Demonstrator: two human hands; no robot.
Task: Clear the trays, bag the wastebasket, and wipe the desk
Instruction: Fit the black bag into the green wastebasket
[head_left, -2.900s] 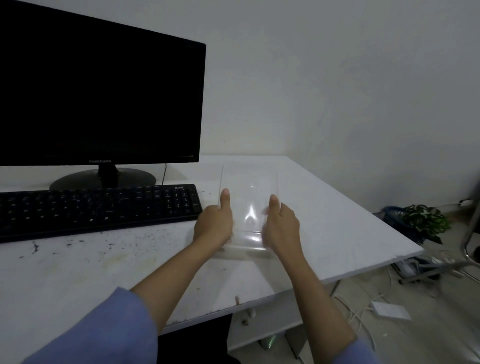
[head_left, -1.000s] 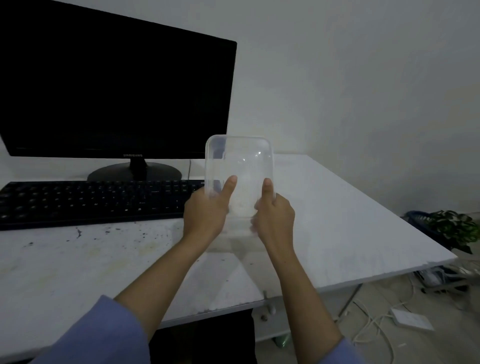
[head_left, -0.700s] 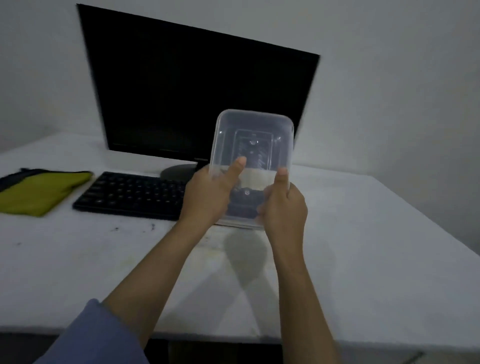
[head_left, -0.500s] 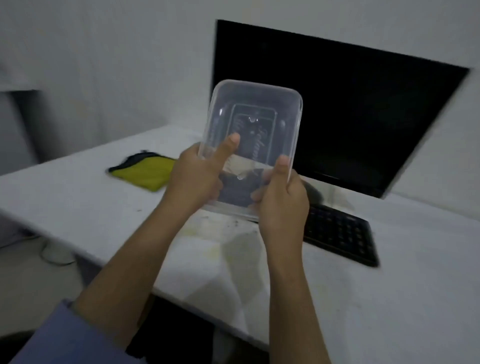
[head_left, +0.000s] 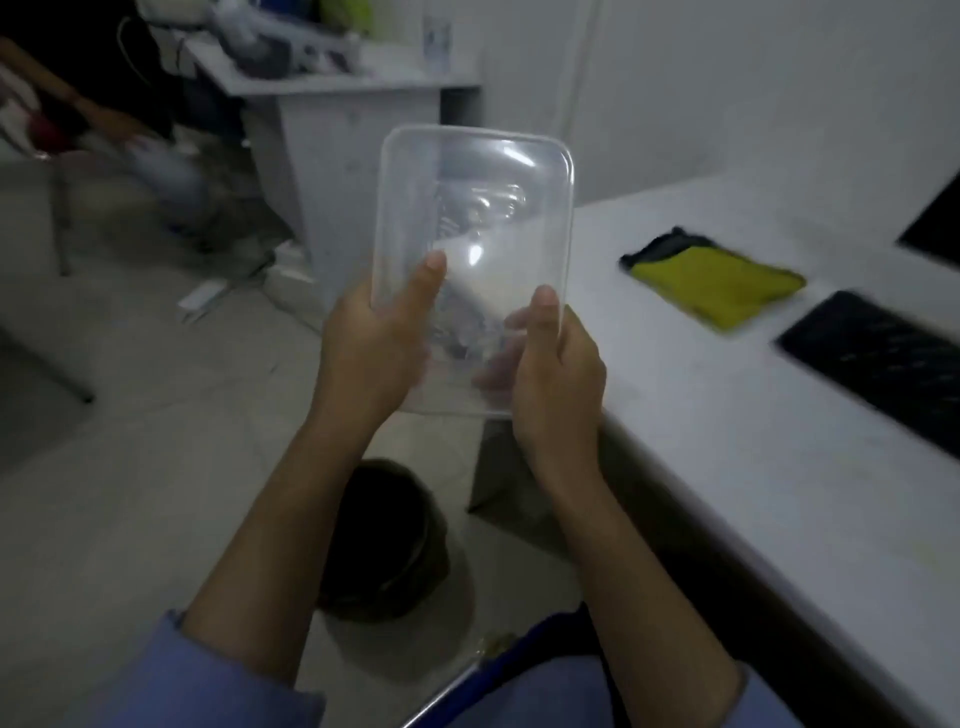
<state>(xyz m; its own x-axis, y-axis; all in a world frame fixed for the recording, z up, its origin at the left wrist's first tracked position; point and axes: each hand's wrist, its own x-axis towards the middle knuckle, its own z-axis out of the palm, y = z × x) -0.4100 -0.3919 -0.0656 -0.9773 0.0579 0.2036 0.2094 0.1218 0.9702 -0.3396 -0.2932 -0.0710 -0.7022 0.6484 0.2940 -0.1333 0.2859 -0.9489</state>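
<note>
A: Along the right edge, item one: white desk (head_left: 727, 415), bearing a folded yellow cloth (head_left: 717, 280) and a black keyboard (head_left: 872, 364), well apart from the hands.

B: On the floor?

A: Item two: dark round wastebasket (head_left: 384, 540), directly below the forearms. Whether it has a liner, I cannot tell.

B: Item three?

A: Clear plastic tray (head_left: 475, 249), held upright in the air above the wastebasket, beside the desk's end. Contents unclear; blurred.

B: Grip?

A: Left hand (head_left: 369, 353) and right hand (head_left: 561, 384) both clamp its lower end, thumbs pressed on the near face, fingers curled behind.

B: Step in hand?

A: Clearing the trays, by my judgement. Next calls for lowering and tipping it over the basket mouth.
</note>
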